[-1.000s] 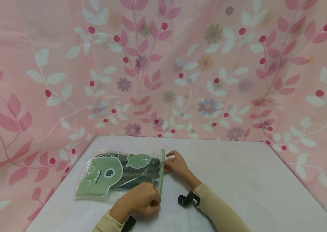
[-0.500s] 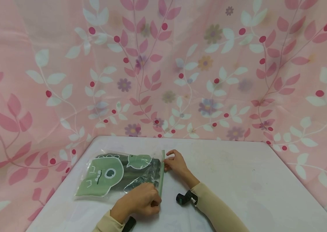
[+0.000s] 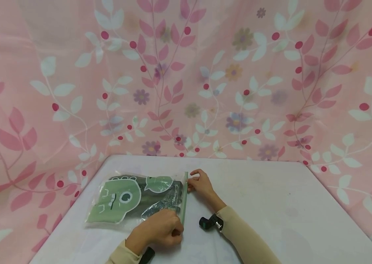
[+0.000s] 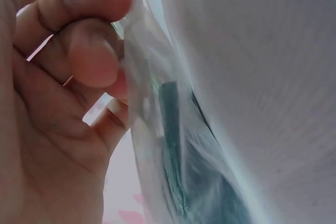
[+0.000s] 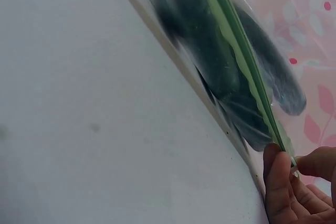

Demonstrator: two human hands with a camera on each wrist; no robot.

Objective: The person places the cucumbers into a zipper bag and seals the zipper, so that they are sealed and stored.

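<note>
A clear plastic zip bag (image 3: 129,200) lies on the white table, printed with a green one-eyed cartoon monster. Dark, folded-looking contents show through it; their kind is unclear. Along its right side runs a green zip strip (image 3: 184,205). My left hand (image 3: 159,227) grips the bag's near right corner with curled fingers; in the left wrist view, thumb and fingers (image 4: 100,3) hold the clear film. At the strip's far end my right hand (image 3: 202,185) pinches the edge between thumb and fingers, seen close in the right wrist view beside the green strip (image 5: 241,45).
The white table (image 3: 255,209) extends to the right of the bag. Behind it hangs a pink curtain (image 3: 186,91) with leaves and flowers. A black wrist camera (image 3: 210,222) sits on the right forearm, close above the table.
My right hand has shifted very slightly toward the table's far edge, its forearm a little to the left. The left hand stays almost still at the near corner, and the clear film's creases have changed.
</note>
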